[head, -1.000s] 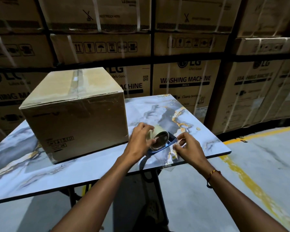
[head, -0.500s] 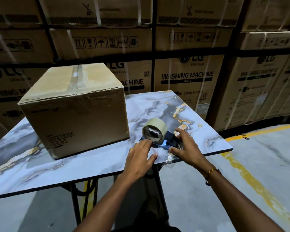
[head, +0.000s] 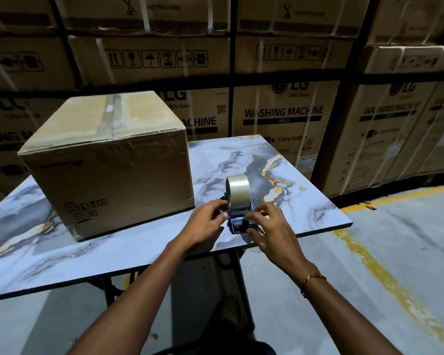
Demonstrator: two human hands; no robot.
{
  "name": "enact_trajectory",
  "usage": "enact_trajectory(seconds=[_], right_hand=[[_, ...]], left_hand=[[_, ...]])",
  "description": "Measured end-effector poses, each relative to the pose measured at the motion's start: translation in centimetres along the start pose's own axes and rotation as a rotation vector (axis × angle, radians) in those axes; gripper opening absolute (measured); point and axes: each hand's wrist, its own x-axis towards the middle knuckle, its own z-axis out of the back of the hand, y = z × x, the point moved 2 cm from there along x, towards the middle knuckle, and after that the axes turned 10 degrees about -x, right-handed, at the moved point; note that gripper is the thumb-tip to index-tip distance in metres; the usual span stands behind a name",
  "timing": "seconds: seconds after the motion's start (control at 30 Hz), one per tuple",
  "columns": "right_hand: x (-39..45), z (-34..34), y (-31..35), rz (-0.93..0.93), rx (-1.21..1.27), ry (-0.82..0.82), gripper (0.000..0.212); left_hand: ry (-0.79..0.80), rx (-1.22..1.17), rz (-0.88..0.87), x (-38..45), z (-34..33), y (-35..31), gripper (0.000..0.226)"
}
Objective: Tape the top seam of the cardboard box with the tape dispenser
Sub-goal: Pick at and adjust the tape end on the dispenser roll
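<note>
Head view is showing both hands readying the blue tape dispenser (head: pixel 237 201) on the marble-patterned table (head: pixel 292 160), left hand (head: pixel 207 218) and right hand (head: pixel 268 225) pinching its frame beside the cardboard box (head: pixel 108 160), likely needing a lift toward the top seam (head: pixel 114 116) next.

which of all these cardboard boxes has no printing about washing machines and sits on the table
The plain cardboard box on the marble table, left of the tape dispenser; the stacked boxes behind carry washing machine print.
</note>
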Motion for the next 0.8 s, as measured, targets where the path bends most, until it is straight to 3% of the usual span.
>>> enact_trajectory(seconds=[0.1,0.23,0.57,0.67,0.8], right_hand=[[0.3,0.1,0.4,0.037,-0.019,-0.058,0.019],[0.5,0.0,0.8,0.033,-0.028,-0.101,0.008],[0.2,-0.3,1.3,0.013,-0.084,-0.127,0.011],[0.1,-0.4,1.5,0.004,-0.103,-0.146,0.013],[-0.1,-0.6,1.5,0.013,-0.101,-0.161,0.013]], left_hand=[[-0.049,-0.013,0.000,0.9,0.1,-1.0,0.035],[0.007,-0.028,0.079,1.7,-0.3,-1.0,0.042],[-0.044,-0.340,0.139,2.0,-1.6,-0.5,0.014],[-0.050,-0.373,0.141,2.4,-2.2,-0.1,0.031],[-0.037,-0.215,0.114,2.5,-2.4,1.1,0.052]])
